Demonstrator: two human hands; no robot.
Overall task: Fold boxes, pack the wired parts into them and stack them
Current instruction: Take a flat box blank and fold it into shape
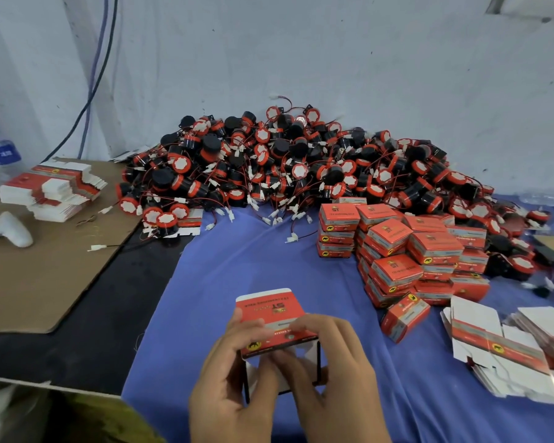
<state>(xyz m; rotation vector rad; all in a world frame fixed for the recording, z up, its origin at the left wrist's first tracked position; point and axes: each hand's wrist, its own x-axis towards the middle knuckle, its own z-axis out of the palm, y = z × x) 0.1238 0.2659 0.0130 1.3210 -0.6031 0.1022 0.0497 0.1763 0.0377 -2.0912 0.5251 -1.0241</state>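
Holding a half-folded red box with both hands, low over the blue cloth.

On the far left a stack of flat boxes lies on a brown cardboard sheet. Behind the middle, a big pile of wired parts rests against the wall. In the front middle, the left hand grips the box's left side with curled fingers, and the right hand grips its right side, fingers bent over the top. The near end of the box is open and a flap stands up at the far end. To the right are stacked closed boxes, then more flat cartons lying on the cloth.
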